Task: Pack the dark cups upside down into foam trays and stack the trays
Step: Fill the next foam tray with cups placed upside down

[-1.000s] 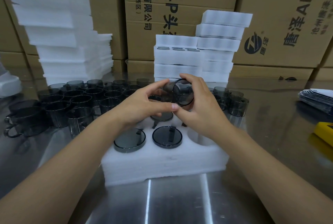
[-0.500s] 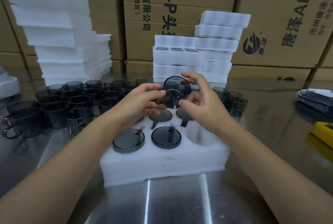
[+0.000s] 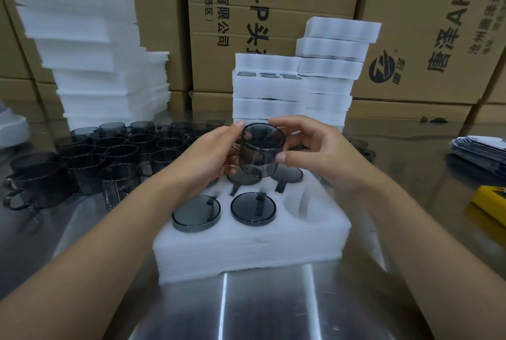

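Cup [image 3: 261,150]: held between left hand [image 3: 208,159] and right hand [image 3: 323,153], above the tray's back row.
Tray [image 3: 246,252]: on the table [image 3: 273,306], beneath both hands.
Loose cups [image 3: 109,153]: on the table, left of the left hand.
Packed trays [image 3: 273,87]: stacked behind the hands.
Papers [image 3: 479,150]: well right of the right hand.

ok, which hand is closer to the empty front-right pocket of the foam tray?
Right. The right hand holds the cup just behind and above the empty pocket; the left hand grips it from the other side, farther left.
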Available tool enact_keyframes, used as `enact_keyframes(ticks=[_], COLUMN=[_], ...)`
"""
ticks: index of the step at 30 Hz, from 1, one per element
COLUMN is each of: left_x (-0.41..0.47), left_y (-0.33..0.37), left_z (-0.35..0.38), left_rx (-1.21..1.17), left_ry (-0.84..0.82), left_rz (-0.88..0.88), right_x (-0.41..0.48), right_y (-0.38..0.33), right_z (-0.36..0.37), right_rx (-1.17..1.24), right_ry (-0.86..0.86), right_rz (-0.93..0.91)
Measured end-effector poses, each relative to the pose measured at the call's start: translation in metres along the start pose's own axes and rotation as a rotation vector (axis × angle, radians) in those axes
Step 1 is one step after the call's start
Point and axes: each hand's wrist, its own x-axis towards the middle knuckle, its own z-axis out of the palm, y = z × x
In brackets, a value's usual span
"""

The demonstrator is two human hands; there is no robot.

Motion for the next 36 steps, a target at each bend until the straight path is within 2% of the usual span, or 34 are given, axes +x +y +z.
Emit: enact_keyframes(ticks=[5,9,17,21,26,30,33,36], left_x=[-0.004,-0.007,-0.01,-0.008,-0.013,-0.009,-0.01,-0.011], left_y=[0.001,0.003,0.003,0.003,0.008,0.008,0.009,0.009], left_z=[0.003,0.003,0.001,0.0,0.003,0.003,0.003,0.003], left_rx=[0.019,0.064,0.072,0.148,0.102,0.133,0.153,0.185], left_ry=[-0.034,-0.039,-0.064,-0.094,-0.196,-0.18,-0.183,-0.177], left_rz=[0.054,0.123,0.132,0.155,0.136,0.095,0.099,0.102], right_x=[-0.004,-0.007,-0.011,-0.01,-0.009,-0.008,-0.01,-0.013], right_y=[-0.007,-0.012,-0.017,-0.018,-0.018,-0.022,-0.027,-0.029], right_z=[0.007,0.018,0.027,0.025,0.008,-0.008,-0.022,-0.035], right_rx=[-0.055,-0.213,-0.343,-0.332,-0.28,-0.267,-0.286,-0.334], right_ry=[-0.102,-0.163,-0.116,-0.044,0.027,0.041,-0.031,-0.184], right_rz=[0.027,0.007,-0.077,-0.047,0.027,0.085,0.148,0.219])
